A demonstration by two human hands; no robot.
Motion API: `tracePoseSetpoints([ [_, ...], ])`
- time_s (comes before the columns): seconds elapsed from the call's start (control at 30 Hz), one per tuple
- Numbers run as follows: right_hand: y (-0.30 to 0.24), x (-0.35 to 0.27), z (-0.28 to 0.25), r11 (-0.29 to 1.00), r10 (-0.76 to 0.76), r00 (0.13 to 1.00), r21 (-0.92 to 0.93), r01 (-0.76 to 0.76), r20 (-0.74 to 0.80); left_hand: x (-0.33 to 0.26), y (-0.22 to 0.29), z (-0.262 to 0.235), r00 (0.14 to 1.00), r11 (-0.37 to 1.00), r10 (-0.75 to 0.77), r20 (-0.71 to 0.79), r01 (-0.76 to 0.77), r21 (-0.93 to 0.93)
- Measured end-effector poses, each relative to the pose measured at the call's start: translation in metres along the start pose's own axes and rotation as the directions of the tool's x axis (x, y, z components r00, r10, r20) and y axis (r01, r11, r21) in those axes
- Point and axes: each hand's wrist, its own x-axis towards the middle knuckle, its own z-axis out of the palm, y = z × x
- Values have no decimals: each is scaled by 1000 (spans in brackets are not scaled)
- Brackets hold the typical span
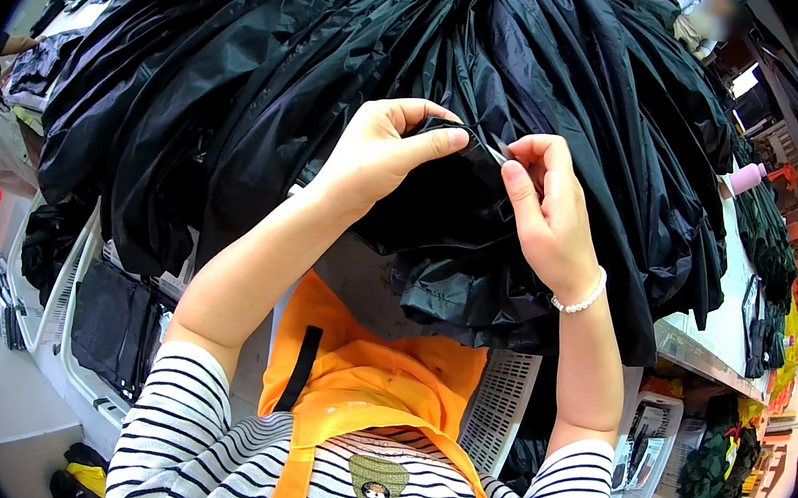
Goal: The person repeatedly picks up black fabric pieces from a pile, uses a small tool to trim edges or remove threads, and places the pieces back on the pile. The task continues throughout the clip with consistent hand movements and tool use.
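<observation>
A large heap of shiny black fabric (340, 75), gathered in long folds, spreads over the work surface before me. My left hand (381, 149) is closed, its thumb and forefinger pinching an edge of this fabric. Just to the right, my right hand (550, 202) is closed around a small pointed metal tool (496, 154). The tool's shiny tip points at the pinched edge, close to my left fingertips. Its exact kind is too small to tell, and its rear end is hidden in my fingers. Loose black folds hang below both hands toward my orange apron (349, 342).
White plastic baskets (500, 398) stand below the table, some with dark folded goods (110, 324). On the right are a white tabletop (720, 325) and a pink thread cone (746, 178). One person (705, 23) is at the far right; another person's hand (19, 44) shows at the left.
</observation>
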Motion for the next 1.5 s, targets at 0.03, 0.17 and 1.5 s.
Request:
tracePoseSetpoints([
  [0.03, -2, 0, 0, 1000, 5, 1000, -25, -4, 26, 0, 0, 0, 1000, 1000, 3, 2, -3, -10],
  [0.17, -8, 5, 3, 999, -16, 1000, -32, 17, 19, -2, 0, 2, 1000, 1000, 7, 5, -7, 17],
  [1.5, 83, 44, -1, 835, 91, 956, -544, 79, 279, -57, -7, -56, 937, 375, 304, 173, -285, 882],
])
